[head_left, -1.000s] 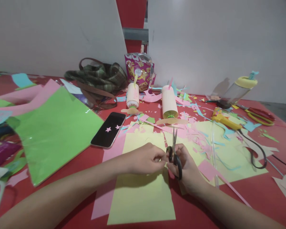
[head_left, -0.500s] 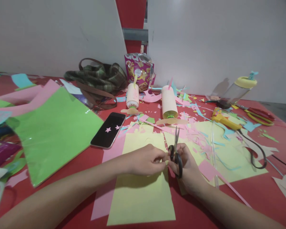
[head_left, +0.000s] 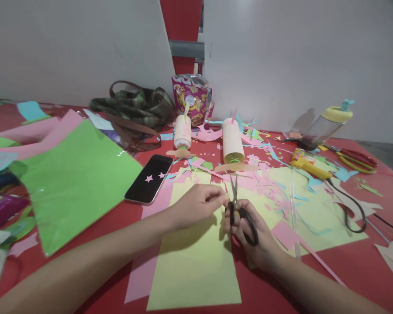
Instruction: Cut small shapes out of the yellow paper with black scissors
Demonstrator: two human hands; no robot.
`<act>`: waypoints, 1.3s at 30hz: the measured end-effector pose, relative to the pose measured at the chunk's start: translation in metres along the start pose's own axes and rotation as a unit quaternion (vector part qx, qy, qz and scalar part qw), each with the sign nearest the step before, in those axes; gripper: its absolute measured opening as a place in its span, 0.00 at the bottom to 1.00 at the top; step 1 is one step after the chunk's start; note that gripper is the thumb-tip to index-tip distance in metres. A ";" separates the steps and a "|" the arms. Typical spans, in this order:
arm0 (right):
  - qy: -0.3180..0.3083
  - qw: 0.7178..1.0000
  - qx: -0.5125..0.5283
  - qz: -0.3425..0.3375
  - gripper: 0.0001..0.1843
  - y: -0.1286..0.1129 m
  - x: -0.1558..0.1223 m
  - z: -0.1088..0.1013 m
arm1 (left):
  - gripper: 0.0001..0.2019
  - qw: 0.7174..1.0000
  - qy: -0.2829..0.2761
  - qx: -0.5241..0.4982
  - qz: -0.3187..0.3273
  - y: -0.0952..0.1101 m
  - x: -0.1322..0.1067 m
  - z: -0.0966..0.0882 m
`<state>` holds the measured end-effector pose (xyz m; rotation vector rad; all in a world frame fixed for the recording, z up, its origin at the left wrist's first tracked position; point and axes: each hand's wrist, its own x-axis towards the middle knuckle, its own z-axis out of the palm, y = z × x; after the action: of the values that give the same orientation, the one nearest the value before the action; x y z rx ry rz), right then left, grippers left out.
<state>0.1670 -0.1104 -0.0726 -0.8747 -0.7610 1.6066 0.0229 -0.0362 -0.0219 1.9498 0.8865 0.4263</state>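
Note:
My right hand (head_left: 252, 231) is closed around black-handled scissors (head_left: 240, 213), whose blades point away from me and stand slightly apart. Close beside the scissors, my left hand (head_left: 199, 205) is pinched; whatever lies between its fingertips is too small to make out. Below both hands lies a pale yellow paper sheet (head_left: 196, 274), partly over a pink sheet (head_left: 139, 270). Beyond them, two paper-covered bottles, a smaller one (head_left: 182, 133) and a larger one (head_left: 232, 139), lie on their sides with paper strips across their necks.
A phone (head_left: 149, 179) with small pink stars on it lies left, near a green paper pack (head_left: 81, 183). Paper scraps (head_left: 275, 192) cover the right, with a yellow glue gun (head_left: 309, 165), red-handled pliers (head_left: 356, 159) and a tilted clear bottle (head_left: 325, 126). A snack bag (head_left: 191, 98) stands behind.
My left hand has moved up and away from me, its fingertips now nearer the scissor blades. The scissors have turned in my right hand, and their blades are spread wider.

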 end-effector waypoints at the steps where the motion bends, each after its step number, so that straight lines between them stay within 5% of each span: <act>1: -0.013 1.000 0.010 0.003 0.16 0.000 0.000 0.000 | 0.12 1.000 0.025 -0.014 -0.003 0.001 0.000 -0.001; 6: -0.048 0.998 0.036 0.022 0.20 -0.002 -0.001 0.001 | 0.11 0.994 0.081 -0.066 -0.018 0.004 -0.002 -0.005; 28: -0.096 0.995 0.002 0.032 0.25 -0.002 -0.001 -0.002 | 0.10 0.994 0.069 -0.085 -0.022 0.004 -0.004 0.005; 39: -0.086 0.996 -0.017 0.003 0.20 0.004 -0.003 -0.005 | 0.10 0.987 0.096 -0.128 -0.028 0.003 -0.007 0.015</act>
<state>0.1694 -0.1137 -0.0782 -0.7700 -0.9093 1.6935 0.0287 -0.0512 -0.0270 1.6637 0.9549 0.6694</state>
